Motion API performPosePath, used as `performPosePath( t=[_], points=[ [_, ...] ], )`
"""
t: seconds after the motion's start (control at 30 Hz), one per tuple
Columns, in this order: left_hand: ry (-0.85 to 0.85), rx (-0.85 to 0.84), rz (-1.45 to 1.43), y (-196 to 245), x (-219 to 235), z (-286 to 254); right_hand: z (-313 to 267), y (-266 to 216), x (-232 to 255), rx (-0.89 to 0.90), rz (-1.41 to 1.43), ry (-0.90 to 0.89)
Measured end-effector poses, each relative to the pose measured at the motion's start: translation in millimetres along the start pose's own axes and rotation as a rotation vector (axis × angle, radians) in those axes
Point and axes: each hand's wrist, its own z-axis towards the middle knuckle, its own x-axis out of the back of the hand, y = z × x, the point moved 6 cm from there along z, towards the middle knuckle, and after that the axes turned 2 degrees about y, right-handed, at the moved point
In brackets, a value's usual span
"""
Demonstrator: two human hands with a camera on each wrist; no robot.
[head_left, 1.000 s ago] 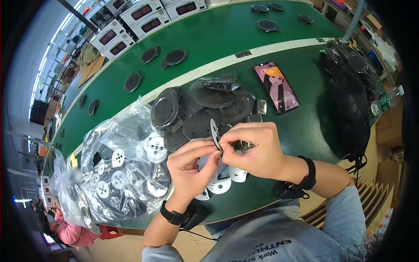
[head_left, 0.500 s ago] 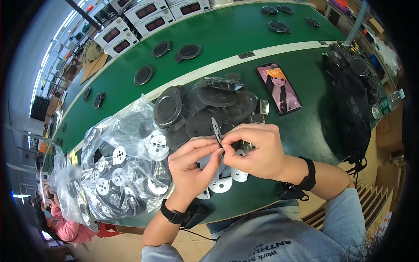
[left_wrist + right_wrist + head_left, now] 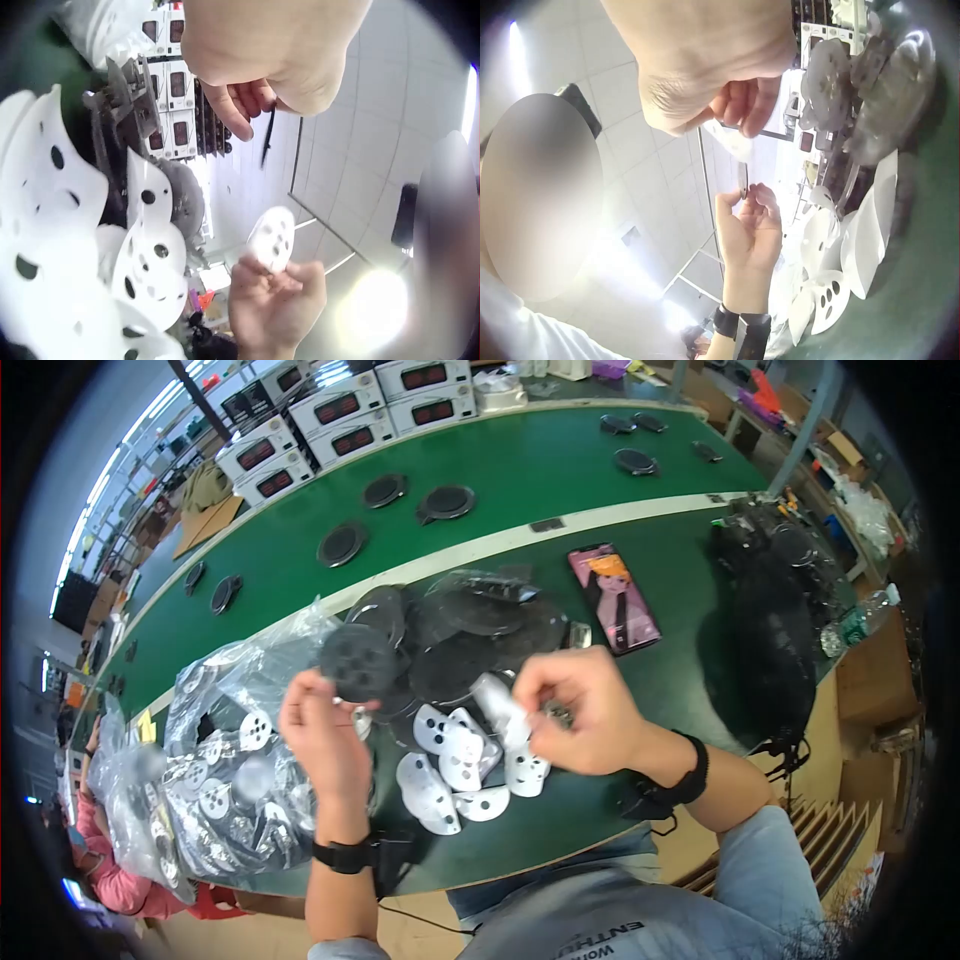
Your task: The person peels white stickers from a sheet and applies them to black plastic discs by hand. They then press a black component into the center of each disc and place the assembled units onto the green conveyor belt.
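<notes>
My left hand (image 3: 325, 735) pinches a dark round disc with holes (image 3: 358, 663) by its edge, over the clear plastic bag's right side. The disc shows thin and edge-on in the left wrist view (image 3: 268, 136). Apart from it, on the right, my right hand (image 3: 588, 712) pinches a thin white sheet with holes (image 3: 273, 238), blurred in the head view. Below and between the hands lies a loose pile of curved white sheets with holes (image 3: 427, 792). Behind them is a heap of dark round speaker-like parts (image 3: 460, 665).
A clear plastic bag (image 3: 265, 645) of discs with holes lies on the left. A phone (image 3: 615, 600) lies at the back right, near a black mesh bag (image 3: 775, 650) and a bottle (image 3: 858, 625). More round parts (image 3: 343, 544) sit on the green strip beyond, before stacked boxes (image 3: 340, 410).
Both hands were together at one thin disc. They have parted: the left moved left with the dark disc, while the right holds the white sheet. More of the white pile shows.
</notes>
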Motion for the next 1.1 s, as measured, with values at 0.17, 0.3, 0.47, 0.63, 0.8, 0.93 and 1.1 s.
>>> performPosePath(
  t=[0.17, 0.3, 0.47, 0.63, 0.8, 0.93, 1.1],
  points=[
    [0.062, 0.106, -0.168, -1.4, 5.7, 11.1, 10.8, -3.9, 32.0, -0.337, -0.336, -0.118],
    [0.004, 0.189, -0.136, -10.4, -8.0, -1.6, 11.6, 19.7, 128.0, -0.311, -0.938, 0.339],
    [-0.024, 0.237, -0.129, -15.7, -14.5, -6.9, 0.5, 56.8, 151.9, -0.528, -0.965, 0.395],
    [-0.063, 0.269, -0.128, -20.6, -17.9, -9.1, 6.3, 66.4, 132.6, -0.440, -1.102, 0.382],
    [-0.060, 0.281, -0.118, -20.8, -18.6, -12.4, 14.2, 70.2, 129.3, -0.459, -1.130, 0.370],
    [-0.130, 0.314, -0.134, -22.6, -26.9, -15.6, 12.8, 69.4, 131.0, -0.566, -1.133, 0.342],
    [-0.198, 0.305, -0.119, -16.6, -36.2, -23.9, 11.0, 43.8, 126.1, -0.078, -1.058, 0.580]
  ],
)
